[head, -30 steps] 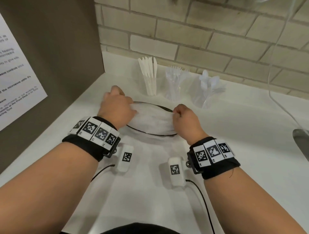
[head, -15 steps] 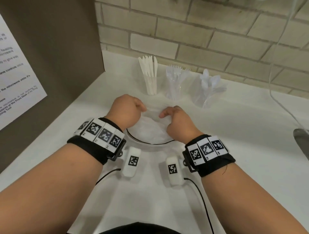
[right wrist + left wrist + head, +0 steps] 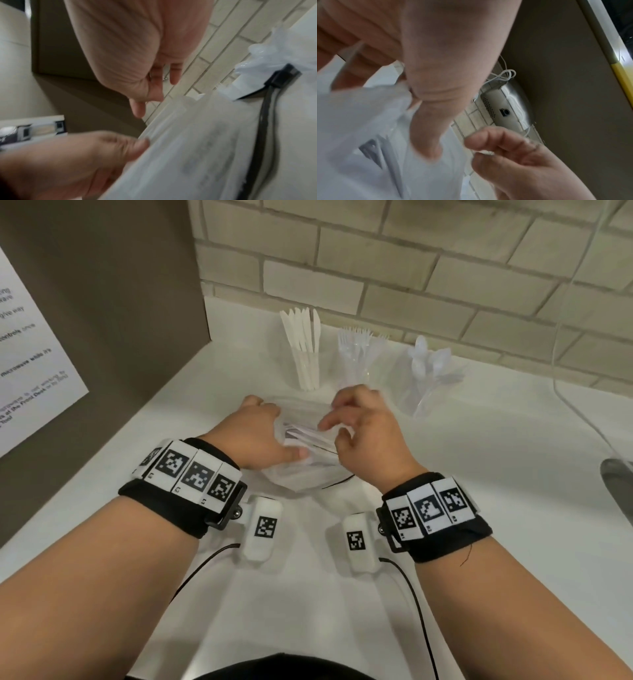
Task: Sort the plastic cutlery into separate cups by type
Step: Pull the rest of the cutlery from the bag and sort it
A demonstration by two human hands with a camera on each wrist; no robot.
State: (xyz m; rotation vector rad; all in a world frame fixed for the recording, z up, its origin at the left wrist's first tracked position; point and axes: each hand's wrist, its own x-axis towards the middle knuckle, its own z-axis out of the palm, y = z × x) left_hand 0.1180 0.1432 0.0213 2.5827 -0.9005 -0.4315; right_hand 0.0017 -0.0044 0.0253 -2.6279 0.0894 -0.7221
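Note:
Three clear cups stand at the back of the white counter: one with white knives, one with clear forks, one with clear spoons. In front of them lies a bunched clear plastic bag with a black zip line. My left hand grips the bag's left side, thumb pressed on top; the left wrist view shows the bag pinched under the thumb. My right hand hovers over the bag's right side with fingers loosely spread. In the right wrist view the bag is blurred.
A brown side panel with a paper notice closes off the left. The brick wall runs behind the cups. A grey metal object shows at the right edge, with a white cable hanging beside it.
Both hands have drawn in from the bag's outer edges and bunched it toward the middle. The right hand has risen and spread its fingers.

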